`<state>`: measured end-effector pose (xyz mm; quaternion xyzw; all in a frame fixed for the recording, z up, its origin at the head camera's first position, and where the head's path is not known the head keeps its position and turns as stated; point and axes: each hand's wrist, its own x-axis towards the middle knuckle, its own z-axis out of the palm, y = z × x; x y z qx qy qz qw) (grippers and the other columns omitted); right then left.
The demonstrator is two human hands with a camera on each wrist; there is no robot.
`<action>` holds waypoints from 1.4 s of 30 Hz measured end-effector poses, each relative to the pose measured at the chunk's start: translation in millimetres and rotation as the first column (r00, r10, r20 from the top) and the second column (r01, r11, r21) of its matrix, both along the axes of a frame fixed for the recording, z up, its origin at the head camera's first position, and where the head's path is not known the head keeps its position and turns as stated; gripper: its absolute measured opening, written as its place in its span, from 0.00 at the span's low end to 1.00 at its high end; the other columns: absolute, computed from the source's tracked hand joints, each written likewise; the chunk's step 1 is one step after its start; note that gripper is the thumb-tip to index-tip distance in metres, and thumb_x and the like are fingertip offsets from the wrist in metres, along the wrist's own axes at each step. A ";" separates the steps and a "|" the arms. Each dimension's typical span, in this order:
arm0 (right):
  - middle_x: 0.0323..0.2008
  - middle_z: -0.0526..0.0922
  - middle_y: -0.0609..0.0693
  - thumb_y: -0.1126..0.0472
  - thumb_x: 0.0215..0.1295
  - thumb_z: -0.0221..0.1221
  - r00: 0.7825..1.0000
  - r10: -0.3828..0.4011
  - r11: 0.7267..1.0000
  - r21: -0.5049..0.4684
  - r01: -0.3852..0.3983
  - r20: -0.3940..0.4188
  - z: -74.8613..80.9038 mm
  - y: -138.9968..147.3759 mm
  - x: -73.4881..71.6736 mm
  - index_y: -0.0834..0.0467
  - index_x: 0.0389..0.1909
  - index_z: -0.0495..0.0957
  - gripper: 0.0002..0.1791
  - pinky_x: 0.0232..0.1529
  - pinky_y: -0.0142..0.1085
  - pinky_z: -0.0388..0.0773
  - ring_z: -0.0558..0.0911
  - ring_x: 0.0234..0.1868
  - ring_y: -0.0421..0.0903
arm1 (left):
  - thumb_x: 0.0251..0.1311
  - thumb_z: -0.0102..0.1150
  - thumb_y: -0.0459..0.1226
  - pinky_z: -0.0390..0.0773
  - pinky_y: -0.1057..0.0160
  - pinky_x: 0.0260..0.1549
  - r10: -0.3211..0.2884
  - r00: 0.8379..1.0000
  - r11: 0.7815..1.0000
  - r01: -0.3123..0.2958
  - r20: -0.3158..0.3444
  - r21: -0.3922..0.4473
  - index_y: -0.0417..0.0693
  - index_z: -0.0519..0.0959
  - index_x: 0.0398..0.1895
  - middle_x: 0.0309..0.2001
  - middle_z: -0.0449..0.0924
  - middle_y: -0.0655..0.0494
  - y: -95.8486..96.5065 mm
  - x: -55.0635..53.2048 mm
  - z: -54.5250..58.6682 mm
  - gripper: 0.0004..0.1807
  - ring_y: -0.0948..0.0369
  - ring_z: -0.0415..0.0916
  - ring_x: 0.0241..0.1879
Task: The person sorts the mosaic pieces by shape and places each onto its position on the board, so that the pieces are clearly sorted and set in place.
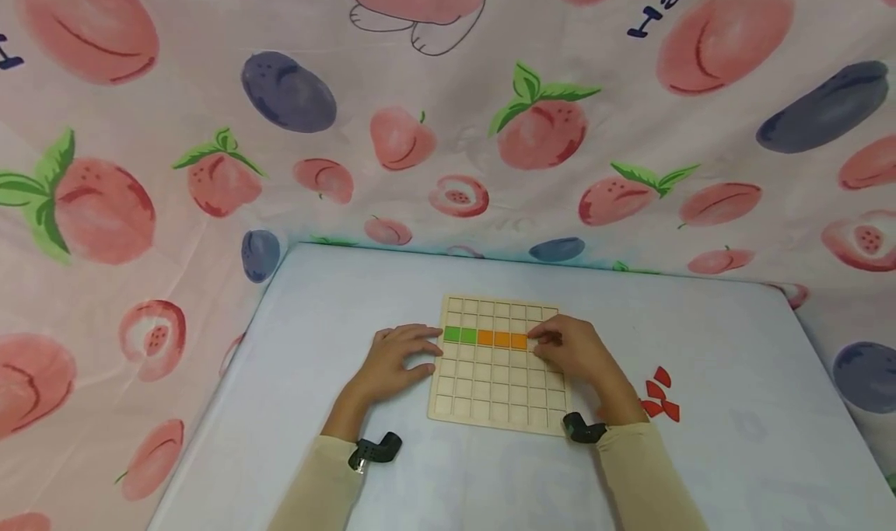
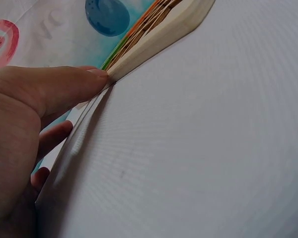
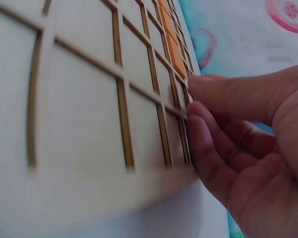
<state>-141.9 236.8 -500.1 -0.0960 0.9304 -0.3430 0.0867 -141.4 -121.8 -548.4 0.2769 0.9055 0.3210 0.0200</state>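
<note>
A square wooden grid board (image 1: 500, 414) lies on the table. One of its upper rows holds green tiles (image 1: 460, 335) at the left, followed by orange tiles (image 1: 502, 340). My left hand (image 1: 393, 362) is at the board's left side with fingers spread; in the left wrist view the thumb (image 2: 82, 87) touches the board's edge. Over the right side of the board is my right hand (image 1: 575, 350), its fingertips close to the last orange tile. The right wrist view shows a gap between thumb (image 3: 233, 96) and bent fingers, with no tile visible there.
Several red wedge-shaped pieces (image 1: 656, 395) lie loose on the white table (image 1: 735, 360), right of the right forearm. A fruit-patterned cloth (image 1: 455, 111) hangs behind the table. Dark wrist cameras sit at the cuffs of both beige sleeves (image 1: 647, 476).
</note>
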 end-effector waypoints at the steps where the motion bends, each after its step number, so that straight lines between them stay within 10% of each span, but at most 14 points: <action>1: 0.42 0.86 0.50 0.63 0.64 0.68 1.000 -0.009 1.000 -0.014 0.009 0.002 1.1 3.0 2.2 0.55 0.46 0.87 0.11 0.51 0.47 0.80 0.83 0.43 0.46 | 0.62 0.69 0.46 0.58 0.41 0.66 0.000 1.000 1.000 0.000 0.000 -0.001 0.68 0.85 0.47 0.68 0.76 0.69 -0.2 0.1 0.1 0.11 0.58 0.67 0.72; 18: 0.47 0.86 0.51 0.50 0.66 0.68 0.990 -0.142 0.990 0.021 0.141 0.017 33.5 65.0 31.5 0.53 0.52 0.85 0.17 0.48 0.44 0.82 0.83 0.47 0.50 | 0.63 0.68 0.45 0.56 0.41 0.67 0.012 1.000 1.000 -0.013 0.015 0.009 0.68 0.86 0.47 0.68 0.76 0.68 0.3 -0.5 0.5 0.11 0.58 0.66 0.73; 42: 0.44 0.86 0.51 0.44 0.55 0.75 0.988 -0.153 0.969 0.197 0.151 -0.005 6.9 102.5 57.3 0.51 0.43 0.88 0.20 0.45 0.45 0.76 0.81 0.46 0.51 | 0.64 0.67 0.46 0.55 0.41 0.67 0.005 0.999 1.000 -0.005 0.042 0.001 0.68 0.85 0.49 0.69 0.75 0.69 0.4 0.3 2.1 0.10 0.58 0.65 0.74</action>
